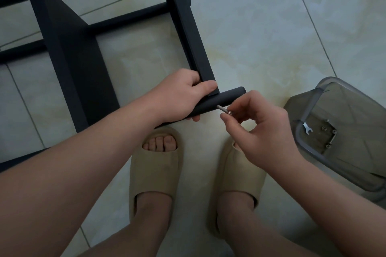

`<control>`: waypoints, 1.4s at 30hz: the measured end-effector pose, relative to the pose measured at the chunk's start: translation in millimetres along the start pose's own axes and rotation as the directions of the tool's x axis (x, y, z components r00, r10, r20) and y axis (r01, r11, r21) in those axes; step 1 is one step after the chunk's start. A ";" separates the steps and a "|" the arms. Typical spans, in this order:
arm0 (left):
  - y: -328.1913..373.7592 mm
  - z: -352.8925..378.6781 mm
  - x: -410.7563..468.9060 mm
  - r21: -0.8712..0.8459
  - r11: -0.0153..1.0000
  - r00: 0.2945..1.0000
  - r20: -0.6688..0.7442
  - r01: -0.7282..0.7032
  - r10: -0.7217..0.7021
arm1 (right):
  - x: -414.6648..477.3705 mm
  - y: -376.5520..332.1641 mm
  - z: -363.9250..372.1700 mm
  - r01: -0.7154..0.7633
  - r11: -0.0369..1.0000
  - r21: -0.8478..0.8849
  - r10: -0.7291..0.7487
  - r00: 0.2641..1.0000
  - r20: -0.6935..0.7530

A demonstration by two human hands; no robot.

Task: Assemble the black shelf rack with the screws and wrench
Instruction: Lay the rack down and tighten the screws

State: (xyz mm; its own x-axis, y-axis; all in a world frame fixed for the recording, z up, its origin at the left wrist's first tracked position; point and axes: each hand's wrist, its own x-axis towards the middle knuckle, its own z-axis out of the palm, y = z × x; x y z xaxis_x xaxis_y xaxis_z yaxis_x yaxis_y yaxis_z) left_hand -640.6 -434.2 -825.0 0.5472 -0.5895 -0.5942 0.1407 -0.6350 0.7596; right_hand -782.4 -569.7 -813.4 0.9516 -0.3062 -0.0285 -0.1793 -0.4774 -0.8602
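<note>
I'm gripping the black tube (225,98) against the rack's corner post (188,37) with my left hand (183,96), my right hand (263,131) pinching a screw (222,109) at the tube's side and aiming it square; whether it's biting, I can't tell; the wrench (307,129) is lying in the bin (313,98)

The black rack frame (183,33) in the upper left has a smooth matt coat, like painted metal, with no shine. The round black tube (221,100) at the centre is equally matt and even. The screw (222,109) beside it is bare silvery metal. The floor tiles (261,27) are pale, marbled and glossy. At the right, the box (308,108) is clear smoky plastic, smooth and shiny; the wrench (306,129) inside is bright metal. The 2 beige slippers (155,165) look matt and foam-like
</note>
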 end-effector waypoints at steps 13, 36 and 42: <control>-1.9 -0.7 1.4 -0.032 0.999 1.000 0.017 -0.007 0.008 | 0.5 -3.1 11.9 -0.223 0.971 0.087 0.221 0.975 0.032; -2.0 0.1 1.0 -0.052 0.999 1.000 0.019 0.006 -0.005 | 0.8 -6.9 10.0 -0.514 0.468 0.718 0.521 0.818 0.246; -3.1 -0.2 1.2 -0.054 0.999 1.000 0.014 0.001 -0.001 | 1.7 -8.5 7.9 -0.440 0.717 0.541 0.438 0.888 0.142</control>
State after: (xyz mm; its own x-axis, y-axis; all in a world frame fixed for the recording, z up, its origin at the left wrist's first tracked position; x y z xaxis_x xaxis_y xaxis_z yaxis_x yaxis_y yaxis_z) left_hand -640.3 -432.8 -828.1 0.5353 -0.5961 -0.5984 0.1862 -0.6077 0.7720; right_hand -777.3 -559.7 -810.1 0.8014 -0.3642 -0.4745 -0.4125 0.2381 -0.8793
